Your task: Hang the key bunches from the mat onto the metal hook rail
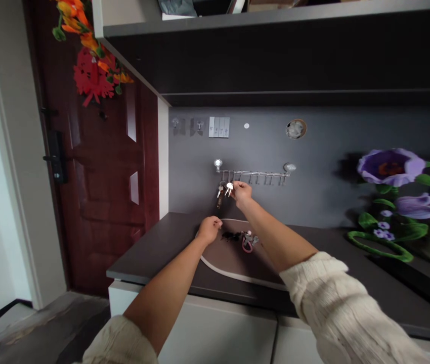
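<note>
My right hand (243, 193) is raised to the metal hook rail (253, 173) on the wall. Its fingers are closed on a small bunch of silver keys (229, 188) just below the hooks. Directly left of that bunch hangs another set of keys with a dark brown tag (219, 201). Lower down, my left hand (210, 230) is over the left edge of the brown mat (233, 263), fingers curled together, with nothing visible in them. On the mat lie more keys with a pink ring (248, 242), beside a dark item (231, 236) too small to make out.
A dark shelf (275, 60) overhangs the counter (162, 242). Purple artificial flowers (391, 167) stand at the right. On the left is a dark red door (97, 202) with orange flowers (74, 15) near its top. Clear hooks (200, 125) and pale labels (219, 127) are on the wall.
</note>
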Tool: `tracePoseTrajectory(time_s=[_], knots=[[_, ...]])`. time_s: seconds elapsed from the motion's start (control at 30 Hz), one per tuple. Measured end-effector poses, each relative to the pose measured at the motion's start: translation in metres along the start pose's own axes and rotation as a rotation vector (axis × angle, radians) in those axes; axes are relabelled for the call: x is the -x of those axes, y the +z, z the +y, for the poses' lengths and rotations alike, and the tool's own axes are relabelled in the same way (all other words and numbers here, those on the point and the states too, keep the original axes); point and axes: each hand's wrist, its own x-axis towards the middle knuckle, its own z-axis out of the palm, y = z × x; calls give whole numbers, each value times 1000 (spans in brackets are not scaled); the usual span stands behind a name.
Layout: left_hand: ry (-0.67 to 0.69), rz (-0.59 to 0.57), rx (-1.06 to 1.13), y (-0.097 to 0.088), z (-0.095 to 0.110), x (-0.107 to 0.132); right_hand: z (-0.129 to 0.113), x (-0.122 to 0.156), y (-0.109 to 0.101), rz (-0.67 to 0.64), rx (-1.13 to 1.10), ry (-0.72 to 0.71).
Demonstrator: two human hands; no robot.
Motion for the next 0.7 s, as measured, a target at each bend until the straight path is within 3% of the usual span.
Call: tracePoseTrajectory(time_s=[0.23, 0.4, 0.7], knots=[[-29, -1, 9, 2, -3, -3, 5, -14, 17, 66, -6, 34], [-35, -9, -9, 3, -3, -4, 4, -12, 24, 128, -134, 85], [-46, 14, 25, 5, -6, -4, 7, -7, 24, 177, -175, 138]])
